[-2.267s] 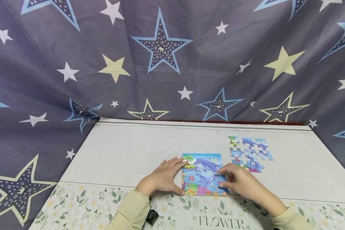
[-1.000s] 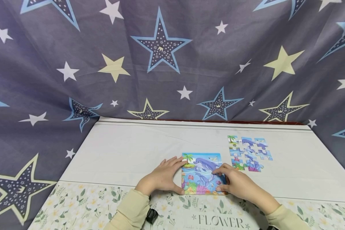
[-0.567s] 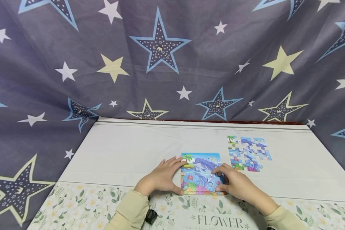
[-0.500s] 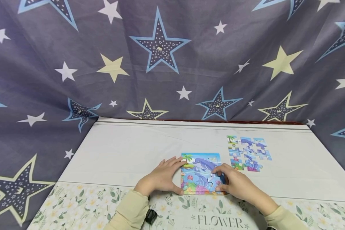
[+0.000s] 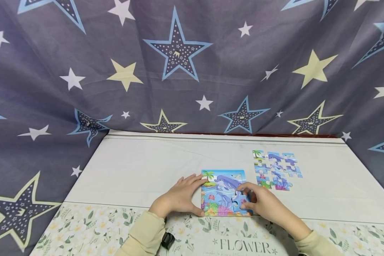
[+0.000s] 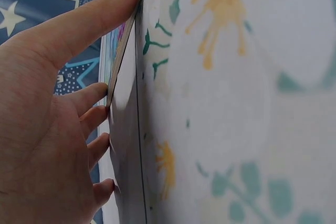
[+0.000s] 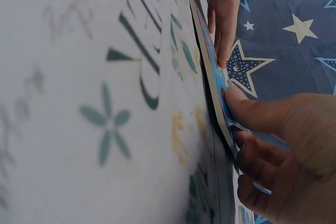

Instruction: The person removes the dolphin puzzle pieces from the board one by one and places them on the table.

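Observation:
A dolphin jigsaw puzzle in a thin square board [image 5: 222, 171] lies on the table in the head view. My left hand [image 5: 179, 197] steadies its left side, thumb on the lower left corner and outstretched fingertips along the upper left edge. At the lower right of the picture, my right hand [image 5: 265, 201] pinches a light blue puzzle piece [image 5: 240, 200] between thumb and fingers. That piece sits raised and slightly askew over the picture, a notch showing in its left side. The right wrist view shows the thumb [image 7: 247, 109] over the board's edge, the other fingers curled beneath it.
Several loose puzzle pieces [image 5: 277, 167] lie loosely arranged in a dolphin picture at the back right. A white cloth [image 5: 147, 167] covers the table, with a floral border [image 5: 99, 224] and the word FLOWER in front. A star-patterned curtain [image 5: 192, 89] hangs behind.
The right hand has come in over the lower right of the board and taken hold of a piece there, which has lifted out of line. The left hand stays in place.

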Action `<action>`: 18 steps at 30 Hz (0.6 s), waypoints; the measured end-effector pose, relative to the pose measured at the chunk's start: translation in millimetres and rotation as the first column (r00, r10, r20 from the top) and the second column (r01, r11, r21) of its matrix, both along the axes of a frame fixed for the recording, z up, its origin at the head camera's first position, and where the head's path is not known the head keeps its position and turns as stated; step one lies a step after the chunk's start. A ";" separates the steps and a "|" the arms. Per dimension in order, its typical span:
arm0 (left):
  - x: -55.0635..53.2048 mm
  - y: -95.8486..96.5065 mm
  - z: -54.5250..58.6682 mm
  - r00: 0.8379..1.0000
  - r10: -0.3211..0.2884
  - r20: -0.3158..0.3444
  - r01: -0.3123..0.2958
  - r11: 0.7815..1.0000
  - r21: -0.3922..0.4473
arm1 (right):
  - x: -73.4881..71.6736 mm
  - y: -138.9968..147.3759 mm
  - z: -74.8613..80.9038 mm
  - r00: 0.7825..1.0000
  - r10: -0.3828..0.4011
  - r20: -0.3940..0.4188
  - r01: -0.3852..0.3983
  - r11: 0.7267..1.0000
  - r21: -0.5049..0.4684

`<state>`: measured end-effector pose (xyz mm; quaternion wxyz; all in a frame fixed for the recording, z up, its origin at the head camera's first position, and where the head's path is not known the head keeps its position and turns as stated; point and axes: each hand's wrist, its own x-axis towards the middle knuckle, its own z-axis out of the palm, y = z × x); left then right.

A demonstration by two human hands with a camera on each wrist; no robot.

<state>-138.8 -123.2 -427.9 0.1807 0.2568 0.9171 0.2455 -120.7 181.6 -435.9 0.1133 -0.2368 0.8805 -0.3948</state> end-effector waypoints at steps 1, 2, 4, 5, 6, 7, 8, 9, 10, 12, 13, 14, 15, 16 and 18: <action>0.1 -0.1 0.0 1.000 0.000 -0.001 0.000 1.000 0.000 | 0.1 -0.4 0.5 1.000 -0.006 0.000 0.006 1.000 0.002; 0.1 -0.1 0.0 1.000 0.001 -0.001 -0.001 1.000 0.000 | 0.3 -0.7 0.9 1.000 -0.010 0.001 0.010 1.000 0.003; 0.0 -0.1 -0.4 1.000 0.002 -0.003 -0.002 1.000 -0.002 | 0.5 -0.7 1.4 1.000 -0.014 -0.004 0.014 1.000 0.004; -0.2 0.0 -0.5 1.000 0.003 -0.003 -0.003 1.000 -0.002 | 0.7 -0.5 1.6 1.000 -0.016 -0.006 0.016 1.000 0.005; -0.3 0.0 -0.6 1.000 0.003 -0.004 -0.003 1.000 -0.004 | 0.8 -0.2 1.9 1.000 -0.017 -0.011 0.017 1.000 0.006; -0.3 -0.1 -0.8 1.000 0.002 -0.005 -0.002 1.000 -0.006 | 1.0 0.1 2.1 1.000 -0.016 -0.010 0.016 1.000 0.002; -0.4 -0.1 -0.8 1.000 0.002 -0.005 -0.002 1.000 -0.007 | 1.1 0.5 2.2 1.000 -0.015 -0.008 0.015 1.000 -0.006; -0.5 -0.1 -0.8 1.000 0.002 -0.005 -0.002 1.000 -0.008 | 1.1 1.0 2.4 1.000 -0.015 -0.012 0.015 1.000 -0.008; -0.6 -0.1 -0.8 1.000 0.002 -0.005 -0.002 1.000 -0.008 | 1.0 1.4 2.6 1.000 -0.017 -0.014 0.017 1.000 -0.013; -0.3 -0.2 -0.5 1.000 0.001 -0.004 -0.001 1.000 -0.008 | 1.1 2.3 3.1 0.999 -0.026 -0.024 0.026 0.999 -0.020; -0.1 -0.3 -0.3 1.000 0.001 -0.004 -0.001 1.000 -0.008 | 1.1 2.9 3.4 0.999 -0.033 -0.030 0.032 0.999 -0.021; -0.1 -0.4 -0.1 1.000 0.000 -0.004 0.000 1.000 -0.007 | 1.2 3.5 3.7 0.998 -0.043 -0.041 0.042 0.999 -0.020; 0.0 -0.4 0.0 1.000 0.000 -0.004 0.000 1.000 -0.007 | 1.4 4.0 4.0 0.997 -0.054 -0.054 0.053 0.998 -0.015; 0.2 -0.5 0.2 1.000 -0.001 -0.004 0.001 1.000 -0.006 | 1.7 4.6 4.3 0.996 -0.065 -0.064 0.064 0.998 -0.017; 0.4 -0.7 0.3 1.000 -0.001 -0.004 0.001 1.000 -0.005 | 2.6 6.0 5.1 0.994 -0.083 -0.076 0.081 0.996 -0.023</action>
